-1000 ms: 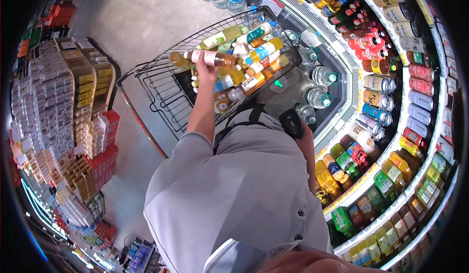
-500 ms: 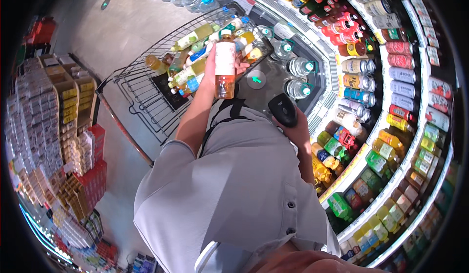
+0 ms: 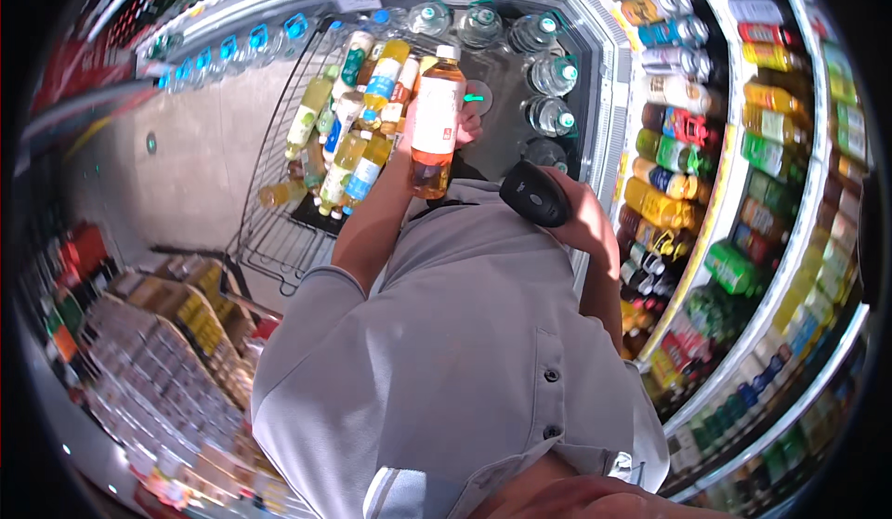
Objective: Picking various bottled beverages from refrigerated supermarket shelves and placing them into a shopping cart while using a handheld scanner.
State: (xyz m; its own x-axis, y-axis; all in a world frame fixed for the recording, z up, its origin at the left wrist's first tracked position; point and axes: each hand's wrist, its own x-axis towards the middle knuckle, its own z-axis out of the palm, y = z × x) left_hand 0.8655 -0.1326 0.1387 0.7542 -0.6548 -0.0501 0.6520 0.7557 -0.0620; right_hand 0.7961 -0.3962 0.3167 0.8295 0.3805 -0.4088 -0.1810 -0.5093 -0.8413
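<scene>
My left hand (image 3: 469,127) is closed round a clear plastic bottle (image 3: 437,115) of amber drink with a white cap and a pale label. The bottle stands nearly upright in front of my body, its label facing me, and hides much of the palm. In my right hand (image 3: 585,212) is a black handheld scanner (image 3: 534,196), its rounded head pointing toward the bottle with a gap between them. Just beyond my left arm, a wire shopping cart (image 3: 269,245) carries several drink bottles, among them a yellow one (image 3: 386,82).
Large water bottles (image 3: 550,116) stand along the edge of a dark base at the front right. Blue-capped jugs (image 3: 229,59) line the far left. Curved shelves of drinks (image 3: 743,194) rise on my right. Stacked packaged goods (image 3: 153,370) stand at the lower left.
The view has swung, so cart, shelves and stacks appear shifted and turned. The bottle tilts slightly more and sits further right in view. Both hands keep their holds.
</scene>
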